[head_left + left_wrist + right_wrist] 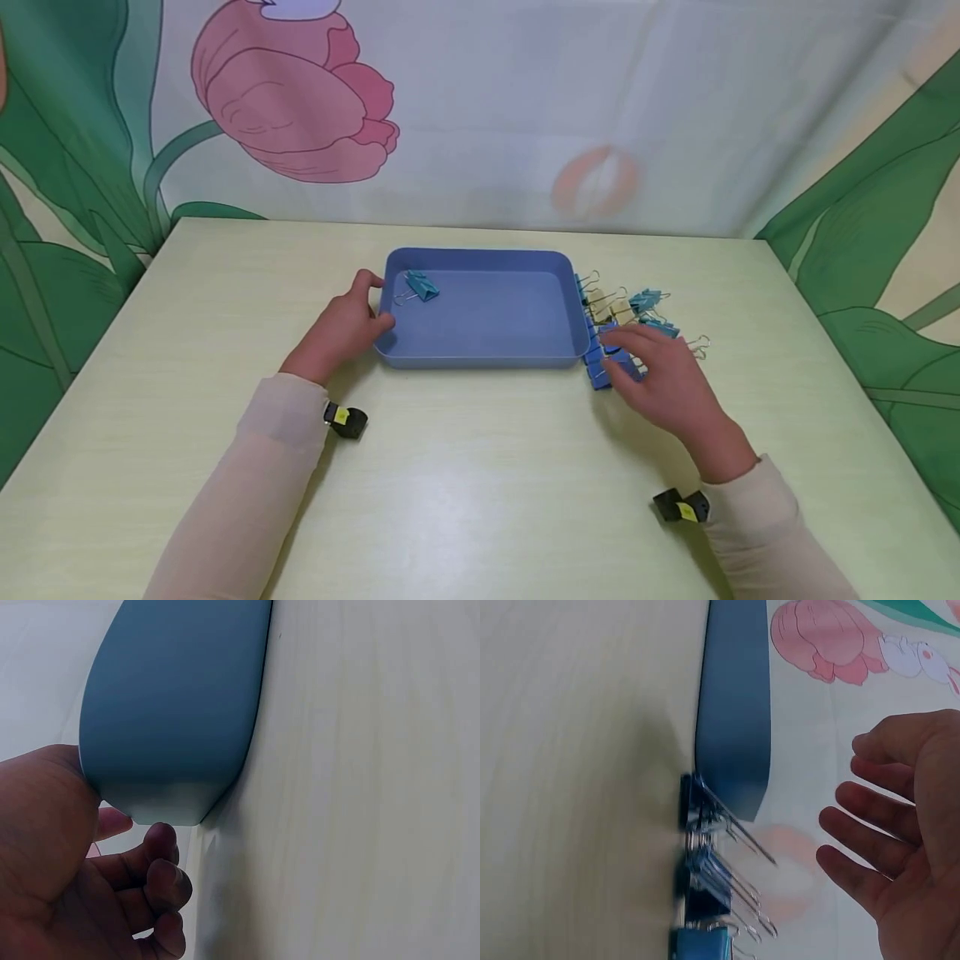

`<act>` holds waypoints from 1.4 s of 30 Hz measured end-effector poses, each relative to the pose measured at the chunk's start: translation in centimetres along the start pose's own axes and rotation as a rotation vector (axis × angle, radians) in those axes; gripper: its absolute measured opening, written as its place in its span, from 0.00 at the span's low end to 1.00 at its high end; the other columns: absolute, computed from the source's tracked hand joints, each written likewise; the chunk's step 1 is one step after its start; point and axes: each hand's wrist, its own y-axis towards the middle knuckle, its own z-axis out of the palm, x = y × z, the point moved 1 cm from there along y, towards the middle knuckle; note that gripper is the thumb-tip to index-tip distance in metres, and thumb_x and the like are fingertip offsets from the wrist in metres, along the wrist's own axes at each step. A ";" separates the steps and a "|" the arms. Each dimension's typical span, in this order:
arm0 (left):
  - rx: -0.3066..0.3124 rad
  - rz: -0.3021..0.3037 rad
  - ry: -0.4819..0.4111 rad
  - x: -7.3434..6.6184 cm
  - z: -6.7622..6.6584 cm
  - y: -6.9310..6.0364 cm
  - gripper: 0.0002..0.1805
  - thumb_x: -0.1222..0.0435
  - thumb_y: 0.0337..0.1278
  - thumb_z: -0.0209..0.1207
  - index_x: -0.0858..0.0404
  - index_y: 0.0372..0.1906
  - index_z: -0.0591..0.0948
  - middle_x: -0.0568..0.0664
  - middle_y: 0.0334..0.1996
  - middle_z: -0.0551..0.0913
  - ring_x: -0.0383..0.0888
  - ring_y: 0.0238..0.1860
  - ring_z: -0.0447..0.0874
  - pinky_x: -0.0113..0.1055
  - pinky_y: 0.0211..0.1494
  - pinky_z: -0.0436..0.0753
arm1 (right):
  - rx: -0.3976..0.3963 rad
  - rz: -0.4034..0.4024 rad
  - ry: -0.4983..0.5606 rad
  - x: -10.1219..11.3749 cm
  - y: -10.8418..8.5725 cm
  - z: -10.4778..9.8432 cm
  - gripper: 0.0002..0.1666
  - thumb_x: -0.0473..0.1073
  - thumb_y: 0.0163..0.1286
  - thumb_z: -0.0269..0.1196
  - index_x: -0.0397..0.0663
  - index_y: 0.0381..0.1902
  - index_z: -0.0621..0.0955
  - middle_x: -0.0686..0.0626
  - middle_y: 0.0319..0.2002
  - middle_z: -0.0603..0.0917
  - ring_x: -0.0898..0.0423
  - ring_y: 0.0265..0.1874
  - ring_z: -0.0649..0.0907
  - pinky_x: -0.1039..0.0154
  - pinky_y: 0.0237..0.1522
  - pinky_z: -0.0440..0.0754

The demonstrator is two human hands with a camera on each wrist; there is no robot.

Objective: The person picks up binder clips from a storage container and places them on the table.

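Observation:
A shallow blue tray (480, 362) lies on the table, with one teal binder clip (422, 286) inside near its left end. My left hand (341, 329) grips the tray's left end, thumb over the rim; in the left wrist view the other fingers curl by the outer wall. Just beyond the tray's right end is a cluster of binder clips in blue (597, 367), teal (647, 300) and pale yellow (621, 312). Above these clips hovers my right hand (667, 379), fingers loosely bent and holding nothing. It hides part of the cluster.
The pale wooden table (465, 483) extends around the tray. Behind it hangs a curtain (480, 108) printed with a pink flower and green leaves. A small black wrist device (347, 420) sits at my left cuff, another (681, 506) at the right.

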 end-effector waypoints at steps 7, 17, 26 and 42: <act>-0.007 0.006 -0.006 0.0 0.0 0.0 0.32 0.59 0.62 0.49 0.59 0.69 0.54 0.58 0.35 0.77 0.50 0.31 0.73 0.36 0.34 0.72 | -0.025 -0.048 0.056 0.7 1.3 1.3 0.24 0.43 0.62 0.66 0.48 0.57 0.80 0.45 0.55 0.81 0.48 0.56 0.79 0.48 0.52 0.80; -0.001 0.001 -0.010 -0.1 0.0 -0.2 0.31 0.59 0.63 0.49 0.59 0.69 0.54 0.59 0.35 0.78 0.50 0.31 0.73 0.36 0.35 0.72 | -0.028 -0.051 0.136 1.9 3.1 2.5 0.25 0.42 0.62 0.67 0.46 0.57 0.79 0.44 0.57 0.80 0.45 0.59 0.77 0.45 0.57 0.78; -0.004 0.003 -0.009 0.0 0.1 0.0 0.31 0.59 0.63 0.49 0.59 0.68 0.54 0.58 0.35 0.77 0.50 0.31 0.73 0.36 0.34 0.72 | -0.005 -0.052 0.190 3.1 4.3 4.0 0.23 0.43 0.64 0.66 0.47 0.57 0.80 0.46 0.56 0.80 0.47 0.58 0.78 0.47 0.56 0.78; 0.002 0.002 -0.016 0.0 0.0 0.0 0.31 0.60 0.63 0.49 0.59 0.69 0.54 0.59 0.36 0.78 0.50 0.32 0.74 0.36 0.35 0.72 | -0.091 -0.096 0.290 6.2 7.2 6.2 0.16 0.42 0.65 0.65 0.45 0.50 0.83 0.47 0.51 0.83 0.50 0.46 0.83 0.53 0.48 0.82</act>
